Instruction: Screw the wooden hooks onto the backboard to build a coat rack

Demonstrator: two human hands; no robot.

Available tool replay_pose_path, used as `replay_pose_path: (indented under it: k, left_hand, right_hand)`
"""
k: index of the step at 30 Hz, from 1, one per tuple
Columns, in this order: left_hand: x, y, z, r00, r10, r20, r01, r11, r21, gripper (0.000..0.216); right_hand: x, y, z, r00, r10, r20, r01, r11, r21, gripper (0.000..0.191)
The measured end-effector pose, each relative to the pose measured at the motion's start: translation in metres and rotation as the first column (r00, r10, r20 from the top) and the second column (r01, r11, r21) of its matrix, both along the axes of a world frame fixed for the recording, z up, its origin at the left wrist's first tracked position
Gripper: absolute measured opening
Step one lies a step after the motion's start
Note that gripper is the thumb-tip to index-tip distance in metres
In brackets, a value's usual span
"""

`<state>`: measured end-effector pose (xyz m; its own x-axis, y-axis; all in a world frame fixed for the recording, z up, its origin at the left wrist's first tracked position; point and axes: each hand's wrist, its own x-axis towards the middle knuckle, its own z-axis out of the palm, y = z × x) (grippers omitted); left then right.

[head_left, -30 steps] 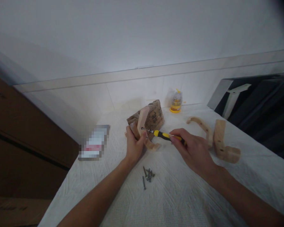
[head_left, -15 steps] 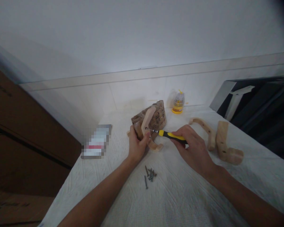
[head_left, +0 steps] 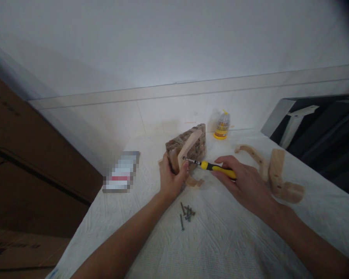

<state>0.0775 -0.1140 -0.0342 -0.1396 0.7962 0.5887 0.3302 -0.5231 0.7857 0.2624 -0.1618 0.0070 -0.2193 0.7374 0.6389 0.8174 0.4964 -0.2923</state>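
Note:
My left hand point(head_left: 171, 181) is closed around a pale angled wooden piece point(head_left: 189, 145), thumb on its near face. That piece leans on a brown patterned block point(head_left: 203, 144) in clear wrap. My right hand point(head_left: 242, 180) grips a yellow and black screwdriver point(head_left: 221, 169), whose tip meets a hole low on the wooden piece. Whether a screw sits in the hole is too small to tell. A curved wooden part point(head_left: 194, 181) pokes out below my left hand. Several loose screws point(head_left: 188, 213) lie on the white cloth point(head_left: 215, 240) nearer to me.
To the right lie a curved wooden piece point(head_left: 253, 154) and a thicker angled one point(head_left: 277, 170). A yellow-based clear container point(head_left: 222, 126) stands by the wall. A blurred-out flat object point(head_left: 122, 172) lies left. Cardboard point(head_left: 31, 174) and a dark panel point(head_left: 331, 131) flank the table.
The whole view has shifted slightly, so things appear a little further right. The screwdriver handle shows more yellow on its near side, turned in my right hand. Its tip stays at the hole.

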Motion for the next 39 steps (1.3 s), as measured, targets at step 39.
replay_pose_path:
  k: [39]
  left_hand:
    - [0.0004, 0.0002, -0.0021, 0.994, 0.013, 0.107, -0.004, 0.997, -0.083, 0.039]
  right_hand:
    - [-0.0009, -0.0014, -0.0065, 0.999, 0.002, 0.051, -0.012, 0.982, 0.19, 0.014]
